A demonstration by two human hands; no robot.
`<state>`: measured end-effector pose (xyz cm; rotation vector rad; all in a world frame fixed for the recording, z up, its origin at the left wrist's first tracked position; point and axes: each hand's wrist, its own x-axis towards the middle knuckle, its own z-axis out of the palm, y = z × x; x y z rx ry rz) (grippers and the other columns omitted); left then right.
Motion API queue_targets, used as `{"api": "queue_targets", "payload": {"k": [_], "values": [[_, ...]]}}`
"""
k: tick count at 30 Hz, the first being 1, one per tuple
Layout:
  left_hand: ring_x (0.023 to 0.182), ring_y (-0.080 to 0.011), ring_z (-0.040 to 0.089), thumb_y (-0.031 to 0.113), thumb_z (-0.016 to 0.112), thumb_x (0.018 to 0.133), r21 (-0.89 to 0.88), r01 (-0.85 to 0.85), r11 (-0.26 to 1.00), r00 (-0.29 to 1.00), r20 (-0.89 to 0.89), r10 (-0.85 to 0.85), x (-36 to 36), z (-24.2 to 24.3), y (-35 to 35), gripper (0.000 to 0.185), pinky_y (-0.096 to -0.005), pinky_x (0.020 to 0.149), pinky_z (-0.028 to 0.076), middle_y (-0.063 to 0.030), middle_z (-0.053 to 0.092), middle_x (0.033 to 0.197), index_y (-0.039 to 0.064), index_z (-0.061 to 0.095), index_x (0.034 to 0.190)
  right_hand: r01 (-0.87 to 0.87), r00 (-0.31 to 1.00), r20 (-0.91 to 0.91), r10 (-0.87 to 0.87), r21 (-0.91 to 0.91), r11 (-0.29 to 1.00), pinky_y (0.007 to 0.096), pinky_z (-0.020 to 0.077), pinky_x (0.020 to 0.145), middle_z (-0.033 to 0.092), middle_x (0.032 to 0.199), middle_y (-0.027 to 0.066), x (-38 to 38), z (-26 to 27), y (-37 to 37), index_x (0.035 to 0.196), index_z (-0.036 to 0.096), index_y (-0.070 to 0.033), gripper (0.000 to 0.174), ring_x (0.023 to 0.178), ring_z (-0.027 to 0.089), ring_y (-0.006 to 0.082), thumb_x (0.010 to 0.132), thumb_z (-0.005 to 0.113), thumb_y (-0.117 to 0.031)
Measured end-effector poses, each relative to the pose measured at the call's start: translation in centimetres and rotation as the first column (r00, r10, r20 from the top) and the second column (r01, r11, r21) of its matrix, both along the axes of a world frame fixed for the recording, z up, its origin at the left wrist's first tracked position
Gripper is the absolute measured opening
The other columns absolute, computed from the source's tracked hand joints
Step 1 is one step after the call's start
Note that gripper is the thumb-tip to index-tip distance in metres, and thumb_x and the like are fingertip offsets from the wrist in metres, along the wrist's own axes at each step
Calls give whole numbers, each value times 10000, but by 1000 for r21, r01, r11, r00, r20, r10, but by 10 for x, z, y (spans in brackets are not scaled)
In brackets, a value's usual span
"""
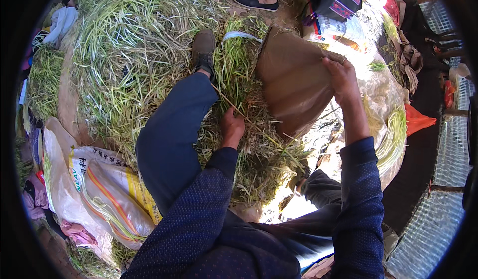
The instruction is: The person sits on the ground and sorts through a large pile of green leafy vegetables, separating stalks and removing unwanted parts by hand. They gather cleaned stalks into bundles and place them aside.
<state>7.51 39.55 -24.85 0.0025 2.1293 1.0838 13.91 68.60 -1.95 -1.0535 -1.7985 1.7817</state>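
Note:
My right hand [341,78] pinches the upper edge of a brown sheet [295,81], which hangs raised from the fingers. Lower down and nearer the middle, my left hand [232,127] is closed on a thin plant stalk [224,95] over a pile of green and dry stems [257,159]. A tuft of green stems [233,60] lies between my outstretched shoe and the sheet, with a white strip [242,35] across its far end. The sheet's lower edge rests by the pile.
Loose green stems [123,58] cover the ground at left. Woven plastic sacks [112,189] lie at lower left. Another person's foot in a black shoe [255,1] is at the top. At right are a pale cloth with stems [388,129], an orange plastic bag [418,119] and wire mesh [444,167].

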Motion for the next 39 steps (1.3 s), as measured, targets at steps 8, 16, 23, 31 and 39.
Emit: {"api": "queue_targets", "payload": {"k": [8,16,23,31,39], "values": [[1380,-435,520,250,723,962,73,-96,993,994,-49,100,11,18,2,668,-478,1146,424,-280,521,1510,-44,472,1506,118,988,-103,-118,-8,993,365,617,727,741,983,156,-17,70,17,1153,655,59,327,825,727,252,976,732,-205],[997,-213,635,479,686,978,310,-234,922,935,331,126,5,60,-4,603,-390,786,531,-119,653,1215,15,613,1355,46,949,313,43,-272,961,300,470,555,709,831,44,48,-71,-165,1057,728,29,306,630,590,113,959,763,-259],[1076,-245,694,575,611,1001,550,-641,536,731,650,207,11,67,-9,662,-394,905,572,-120,703,1246,6,636,1339,12,995,91,34,-461,887,305,519,745,720,994,36,108,-81,-270,1168,684,49,329,825,625,131,1001,712,-233],[1331,-277,558,770,544,938,758,-372,536,876,478,-68,12,128,-37,947,-438,1115,468,-138,551,1497,49,436,1541,-111,990,34,135,-398,911,293,470,671,682,840,-3,142,-54,-307,1027,749,4,285,743,557,89,988,735,-278],[939,-154,684,204,668,993,703,47,709,961,161,-223,16,184,-56,338,-302,871,536,-78,732,1075,-69,684,1192,-258,958,36,284,-323,910,348,413,560,557,628,-9,151,-11,-305,807,701,6,369,615,503,110,966,738,-325]]}}
